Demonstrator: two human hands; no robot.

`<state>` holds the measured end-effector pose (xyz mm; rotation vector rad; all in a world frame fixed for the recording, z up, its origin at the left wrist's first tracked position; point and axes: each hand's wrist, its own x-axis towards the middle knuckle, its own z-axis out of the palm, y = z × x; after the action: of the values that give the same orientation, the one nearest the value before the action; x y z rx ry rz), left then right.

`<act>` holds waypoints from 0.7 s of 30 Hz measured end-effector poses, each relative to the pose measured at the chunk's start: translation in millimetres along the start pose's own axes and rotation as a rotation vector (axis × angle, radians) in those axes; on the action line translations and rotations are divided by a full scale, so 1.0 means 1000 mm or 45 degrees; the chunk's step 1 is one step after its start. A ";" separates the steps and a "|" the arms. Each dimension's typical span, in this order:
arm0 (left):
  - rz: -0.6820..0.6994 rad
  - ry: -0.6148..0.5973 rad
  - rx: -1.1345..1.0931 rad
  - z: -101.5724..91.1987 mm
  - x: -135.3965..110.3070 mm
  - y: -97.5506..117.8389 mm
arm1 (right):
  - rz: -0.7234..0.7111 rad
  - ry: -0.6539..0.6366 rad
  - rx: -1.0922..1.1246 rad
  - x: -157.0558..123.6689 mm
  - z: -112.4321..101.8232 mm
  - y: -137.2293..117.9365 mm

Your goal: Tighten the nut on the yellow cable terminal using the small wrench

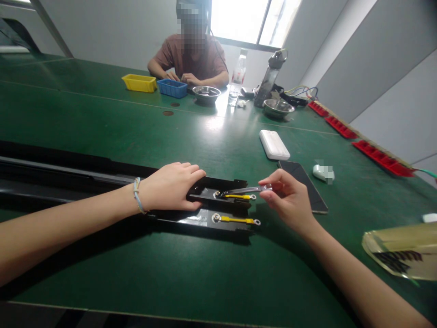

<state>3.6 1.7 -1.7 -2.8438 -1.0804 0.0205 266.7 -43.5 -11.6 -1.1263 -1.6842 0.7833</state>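
Steel wrench (246, 189), pinched at its right end by the right hand (288, 200), runs leftward onto the far yellow link (239, 197) of the black rail (191, 221) along the table's (218, 273) near edge, where the left hand (170, 187) presses flat, fingers together.

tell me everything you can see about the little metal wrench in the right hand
The wrench is a slim, flat bar, silver and shiny like steel. The right hand pinches its right end between thumb and fingertips. It lies almost level, pointing left, just above the upper yellow wire. Its far end sits at the fastener on the black rail. The head's shape is too small to tell.
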 end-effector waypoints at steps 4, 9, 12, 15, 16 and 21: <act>-0.002 0.006 0.008 0.001 0.000 -0.001 | -0.003 -0.001 -0.012 0.001 -0.001 -0.001; -0.003 0.002 0.014 0.000 0.000 -0.001 | -0.009 0.001 -0.051 0.001 -0.002 -0.001; 0.001 0.008 0.008 0.001 0.000 -0.001 | -0.009 0.004 -0.062 0.001 -0.003 -0.001; 0.004 0.016 0.000 0.001 0.000 0.000 | -0.011 -0.002 -0.076 0.001 -0.003 -0.002; 0.005 0.016 0.000 0.001 0.000 0.000 | -0.011 -0.006 -0.077 0.002 -0.003 -0.002; 0.002 0.010 0.005 0.001 -0.001 -0.001 | -0.014 -0.015 -0.068 0.002 -0.003 -0.002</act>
<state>2.5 2.1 -2.8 -2.8387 -1.0759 0.0117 268.4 -42.0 -7.8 -1.1503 -1.7288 0.7436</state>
